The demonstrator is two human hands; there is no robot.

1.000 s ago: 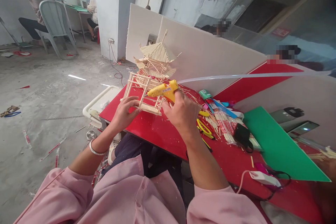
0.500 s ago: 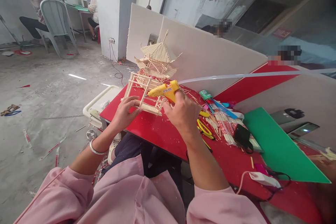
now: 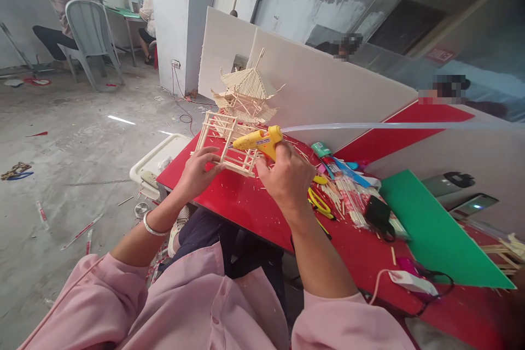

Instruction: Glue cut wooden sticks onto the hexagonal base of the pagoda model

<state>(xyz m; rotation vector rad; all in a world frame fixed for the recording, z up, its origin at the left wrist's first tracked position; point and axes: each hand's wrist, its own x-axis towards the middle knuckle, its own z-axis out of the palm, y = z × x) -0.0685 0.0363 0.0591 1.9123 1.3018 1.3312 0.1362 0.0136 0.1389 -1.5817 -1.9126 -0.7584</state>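
Observation:
My right hand [image 3: 287,178] is wrapped round a yellow hot glue gun [image 3: 258,141], and a long clear glue stick [image 3: 348,126] trails from its back to the right. The gun's nozzle points left, at the uprights of an open stick frame [image 3: 223,139]. Fingers of my left hand [image 3: 200,172] grip the near lower edge of that frame, thumb in front. Behind the frame stands a pagoda model [image 3: 248,87] of pale sticks with tiered roofs. Whether the nozzle touches a stick I cannot tell.
Yellow-handled pliers [image 3: 320,202], packs of sticks [image 3: 355,197], a black pouch [image 3: 378,213] and a green board [image 3: 435,224] lie right on the red table [image 3: 241,210]. A white partition [image 3: 311,82] rises behind. Stools, litter and a chair [image 3: 90,27] are left; several people sit around.
The stick frame has tipped slightly, its near lower edge rising a little. The glue gun has shifted a touch to the right, and its glue stick's far end hangs lower.

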